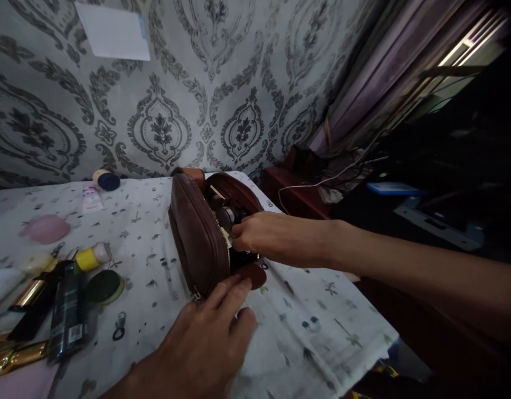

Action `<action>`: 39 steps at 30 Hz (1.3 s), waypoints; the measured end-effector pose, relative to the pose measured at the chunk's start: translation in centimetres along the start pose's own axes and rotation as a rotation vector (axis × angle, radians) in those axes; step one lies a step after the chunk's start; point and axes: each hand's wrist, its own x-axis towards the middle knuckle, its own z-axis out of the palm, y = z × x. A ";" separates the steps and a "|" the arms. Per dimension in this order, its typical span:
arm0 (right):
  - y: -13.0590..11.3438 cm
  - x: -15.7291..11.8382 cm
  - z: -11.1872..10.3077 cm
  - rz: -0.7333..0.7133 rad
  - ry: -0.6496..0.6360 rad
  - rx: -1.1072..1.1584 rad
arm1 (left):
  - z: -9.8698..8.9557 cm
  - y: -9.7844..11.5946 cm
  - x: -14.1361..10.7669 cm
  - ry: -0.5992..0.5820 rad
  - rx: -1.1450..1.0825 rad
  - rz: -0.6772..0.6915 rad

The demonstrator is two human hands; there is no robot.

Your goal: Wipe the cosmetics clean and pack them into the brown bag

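Observation:
A dark brown zippered bag (199, 233) lies unzipped on the patterned cloth, with small items showing inside its mouth. My right hand (267, 238) reaches in from the right, its fingertips at the opening beside a pale item; its fingers are curled and what they hold, if anything, is hidden. At the near end of the bag, my left hand (214, 327) rests with fingers apart, fingertips on a brown rounded flap (254, 276). The thumb points forward, clear of the flap.
Left on the cloth are a dark bottle (68, 316), a round dark-lidded container (105, 286), a yellow-banded bottle (92, 256), a pink item (46, 228), a tube (91, 198) and several other cosmetics. A white cable (317, 183) trails behind at the right.

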 end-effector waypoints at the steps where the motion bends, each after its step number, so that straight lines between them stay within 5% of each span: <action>1: 0.0 0.1 0.1 0.006 -0.001 0.003 | 0.1 0.0 0.0 -0.007 -0.002 0.000; 10: -0.1 0.2 -0.5 0.056 -0.012 -0.058 | -0.1 -0.2 -0.1 0.012 -0.030 0.029; 17: 0.2 -1.4 -2.1 0.049 0.111 -0.020 | 0.2 -0.9 -0.5 0.095 -0.070 0.020; 28: -0.3 -1.0 0.1 0.009 0.106 -0.114 | 0.2 -0.6 -0.8 0.045 -0.071 -0.013; 39: -0.6 -1.4 1.4 -0.026 0.281 -0.120 | 1.3 -0.4 -3.6 0.305 -0.148 0.025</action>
